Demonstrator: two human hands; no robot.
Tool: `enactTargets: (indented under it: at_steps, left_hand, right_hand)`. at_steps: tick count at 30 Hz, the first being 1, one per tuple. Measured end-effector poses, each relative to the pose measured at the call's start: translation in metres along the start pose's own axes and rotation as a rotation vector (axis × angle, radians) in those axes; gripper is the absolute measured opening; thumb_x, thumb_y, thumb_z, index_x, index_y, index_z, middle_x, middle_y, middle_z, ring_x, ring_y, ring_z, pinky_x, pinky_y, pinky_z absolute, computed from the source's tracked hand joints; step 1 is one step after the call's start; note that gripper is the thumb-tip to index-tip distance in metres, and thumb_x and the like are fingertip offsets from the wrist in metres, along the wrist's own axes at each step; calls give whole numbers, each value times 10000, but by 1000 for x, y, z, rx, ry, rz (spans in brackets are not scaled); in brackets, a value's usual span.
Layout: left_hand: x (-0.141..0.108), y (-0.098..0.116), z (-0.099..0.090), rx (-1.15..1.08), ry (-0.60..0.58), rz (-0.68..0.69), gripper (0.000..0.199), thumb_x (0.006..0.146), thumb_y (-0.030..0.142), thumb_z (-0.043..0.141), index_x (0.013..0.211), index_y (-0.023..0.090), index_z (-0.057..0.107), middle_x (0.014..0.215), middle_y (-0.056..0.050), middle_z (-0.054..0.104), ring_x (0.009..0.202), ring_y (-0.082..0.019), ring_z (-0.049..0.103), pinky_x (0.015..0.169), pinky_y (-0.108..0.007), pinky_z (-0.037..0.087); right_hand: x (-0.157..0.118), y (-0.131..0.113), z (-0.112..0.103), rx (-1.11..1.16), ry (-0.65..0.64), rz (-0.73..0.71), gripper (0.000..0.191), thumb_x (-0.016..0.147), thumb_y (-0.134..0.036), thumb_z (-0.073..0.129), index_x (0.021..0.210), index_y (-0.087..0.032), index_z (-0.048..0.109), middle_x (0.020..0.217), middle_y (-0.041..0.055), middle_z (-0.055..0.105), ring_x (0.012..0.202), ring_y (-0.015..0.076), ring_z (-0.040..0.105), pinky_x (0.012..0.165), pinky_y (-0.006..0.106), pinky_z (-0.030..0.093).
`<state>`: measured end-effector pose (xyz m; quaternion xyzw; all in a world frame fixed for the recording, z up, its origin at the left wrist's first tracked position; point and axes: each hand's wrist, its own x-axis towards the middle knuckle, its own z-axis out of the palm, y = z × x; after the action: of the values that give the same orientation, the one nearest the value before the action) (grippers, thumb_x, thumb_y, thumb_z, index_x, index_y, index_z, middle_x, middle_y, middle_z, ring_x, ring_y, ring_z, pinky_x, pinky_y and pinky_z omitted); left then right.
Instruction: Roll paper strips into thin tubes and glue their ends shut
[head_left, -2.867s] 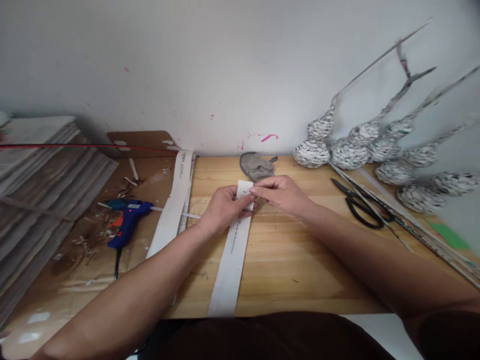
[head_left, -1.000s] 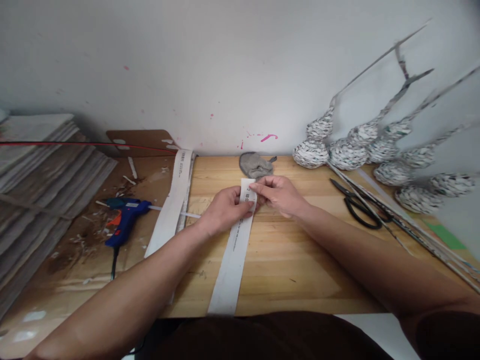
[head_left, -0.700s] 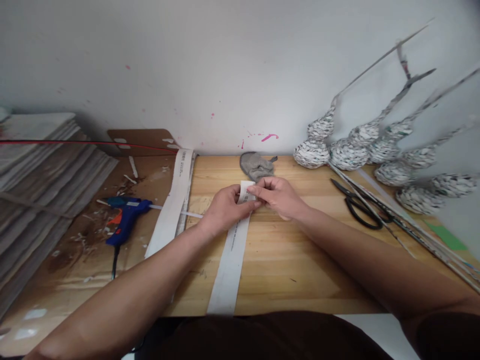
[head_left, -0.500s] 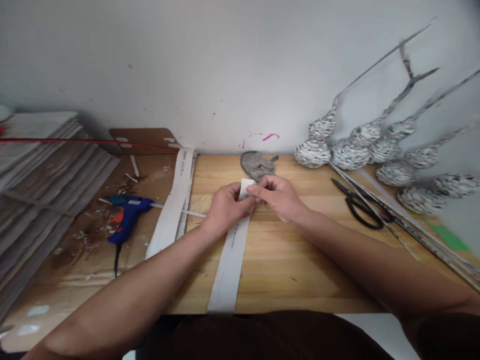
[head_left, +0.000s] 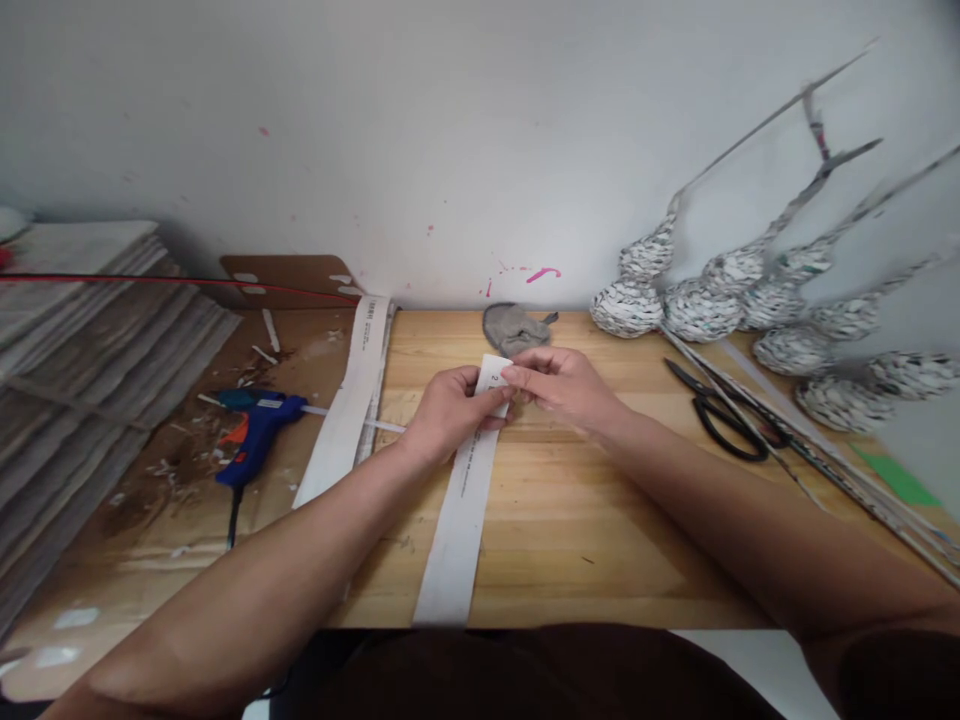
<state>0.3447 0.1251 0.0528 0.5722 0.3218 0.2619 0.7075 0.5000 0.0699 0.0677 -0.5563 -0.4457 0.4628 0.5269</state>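
Observation:
A long white paper strip (head_left: 455, 530) with small print runs from the table's front edge up to both hands. My left hand (head_left: 454, 410) pinches it near its far end, thumb on top. From the right, my right hand (head_left: 555, 385) grips the edge of the same end between thumb and fingers. The strip's tip shows between the hands, raised off the wood. Just beyond them lies a crumpled grey cloth (head_left: 517, 328). A stack of white strips (head_left: 341, 420) is left of my left hand.
A blue glue gun (head_left: 259, 440) rests on cardboard at left, beside piled newspapers (head_left: 90, 370). Black scissors (head_left: 724, 415) and long thin paper rods (head_left: 832, 460) lie at right. Woven paper gourds (head_left: 626, 305) stand against the wall.
The strip's far end has turned slightly, and more of its printed face shows between the hands. My right fingers have shifted a little along its edge.

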Motion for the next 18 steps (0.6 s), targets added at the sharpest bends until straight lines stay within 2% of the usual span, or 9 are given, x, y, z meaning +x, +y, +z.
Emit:
enactTargets:
  at_steps: [4,10,18]
  left_hand:
    - [-1,0,0,70,-11,15,265,724,344,730,887,141,677,833,-48,686,698,-129,644,607,-228,542]
    - [-2,4,-1,171,8,31,289,750,385,699,903,140,689,827,-60,695,713,-149,647,645,-263,557]
    - [-1,4,-1,84,-2,-19,324,775,437,649,848,122,676,817,-84,697,767,-195,653,722,-347,569]
  right_hand:
    - [-1,1,0,-43,-6,6,312,668,-426,761,731,-131,683,588,-3,600,527,85,491,493,222,365]
    - [1,-2,-6,-176,-38,-19,316,727,-446,702,734,-130,700,596,0,601,535,88,482,515,231,363]
    - [3,5,-12,-224,-44,-55,288,797,-418,615,764,-140,681,574,-18,552,499,81,441,492,232,332]
